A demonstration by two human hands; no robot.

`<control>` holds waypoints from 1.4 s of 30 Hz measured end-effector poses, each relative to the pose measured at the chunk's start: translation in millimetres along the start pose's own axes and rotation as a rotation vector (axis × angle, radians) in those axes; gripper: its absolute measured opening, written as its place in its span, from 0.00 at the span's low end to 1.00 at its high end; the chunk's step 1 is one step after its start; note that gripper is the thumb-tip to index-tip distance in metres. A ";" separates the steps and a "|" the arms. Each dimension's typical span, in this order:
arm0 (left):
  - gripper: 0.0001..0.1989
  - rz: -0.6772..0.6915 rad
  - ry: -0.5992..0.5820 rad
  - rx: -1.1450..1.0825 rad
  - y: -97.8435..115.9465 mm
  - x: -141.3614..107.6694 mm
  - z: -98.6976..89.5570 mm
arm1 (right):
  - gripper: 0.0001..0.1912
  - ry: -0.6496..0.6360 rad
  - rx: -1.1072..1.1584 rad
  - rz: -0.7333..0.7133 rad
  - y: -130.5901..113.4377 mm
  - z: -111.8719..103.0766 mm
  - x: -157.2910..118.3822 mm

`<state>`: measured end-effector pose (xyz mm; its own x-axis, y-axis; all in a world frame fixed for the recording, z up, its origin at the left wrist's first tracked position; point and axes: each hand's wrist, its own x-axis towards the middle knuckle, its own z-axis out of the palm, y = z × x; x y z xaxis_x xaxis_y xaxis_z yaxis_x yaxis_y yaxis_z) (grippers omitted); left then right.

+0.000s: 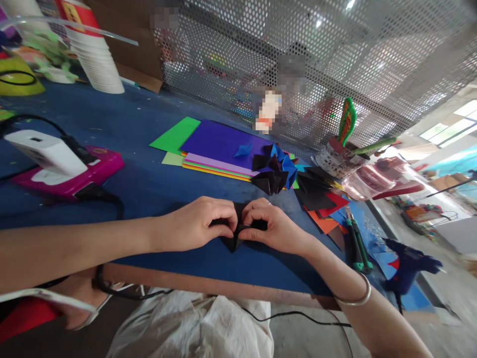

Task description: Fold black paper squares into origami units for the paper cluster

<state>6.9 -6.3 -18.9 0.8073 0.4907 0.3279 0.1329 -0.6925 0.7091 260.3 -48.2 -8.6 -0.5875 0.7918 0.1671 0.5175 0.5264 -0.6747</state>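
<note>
Both hands are busy with one piece of black paper (pixel 234 243). It is at the near side of the blue bench (pixel 149 186), right in front of the person. The left hand (pixel 219 223) pinches it from one side with thumb and bent fingers. The right hand (pixel 257 223) pinches it from the other side in the same way, so the two hands almost meet in the middle.

The black paper looks part folded — it has a point at the bottom, and I think the fold is not finished. Some small shapes look done: black folded shapes (pixel 264 182) and blue folded shapes (pixel 289 171) sit in a bunch just past the right hand. One little blue piece (pixel 243 150) lies on a big purple sheet (pixel 219 141). Lots of paper is flat and not folded, like that purple sheet, the green sheet (pixel 175 135) beside it, and the red paper (pixel 334 205) and orange paper (pixel 321 222) over to the right.

The fingers cover most of the black paper, so I can't see its whole shape or count its folds. The folded shapes overlap — it is hard to tell how many there are. Other sheets in the stack show only their edges.
</note>
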 end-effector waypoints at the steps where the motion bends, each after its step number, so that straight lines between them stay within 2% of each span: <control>1: 0.09 0.005 0.000 0.002 -0.8 -0.3 0.6 | 0.14 0.029 -0.016 0.012 -1.1 2.2 0.1; 11: 0.11 0.050 -0.029 0.032 -2.3 -1.7 3.7 | 0.13 0.053 -0.061 0.039 -2.6 9.2 1.1; 17: 0.12 0.115 -0.011 0.107 -2.0 -2.9 7.0 | 0.13 0.086 -0.050 0.002 -2.0 11.4 0.9; 21: 0.11 0.213 0.094 0.388 1.0 -2.6 5.8 | 0.14 0.104 -0.048 0.005 -2.3 13.8 0.1; 24: 0.14 0.344 0.143 0.629 3.3 -8.0 7.7 | 0.15 0.123 -0.066 0.027 -2.0 15.2 0.0; 27: 0.17 0.445 0.141 0.747 7.4 -21.2 15.3 | 0.16 0.125 -0.086 0.050 -2.0 14.9 0.4; 29: 0.18 0.488 0.215 0.814 12.4 -31.5 21.4 | 0.16 0.125 -0.093 0.069 -2.4 14.3 0.4; 33: 0.17 0.476 0.249 0.903 20.4 -45.5 29.5 | 0.17 0.127 -0.104 0.108 -4.2 13.7 -0.5; 39: 0.15 0.480 0.315 0.888 6.6 -54.4 40.2 | 0.16 0.133 -0.120 0.152 -7.9 13.8 -1.1; 42: 0.16 0.474 0.284 0.892 6.4 -54.6 41.3 | 0.16 0.123 -0.117 0.162 -8.7 13.7 -0.2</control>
<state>-12.6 -59.4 -58.0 0.7384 0.0939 0.6678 0.3071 -0.9284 -0.2090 247.4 -57.2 -12.6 -0.4144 0.8969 0.1543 0.6716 0.4158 -0.6132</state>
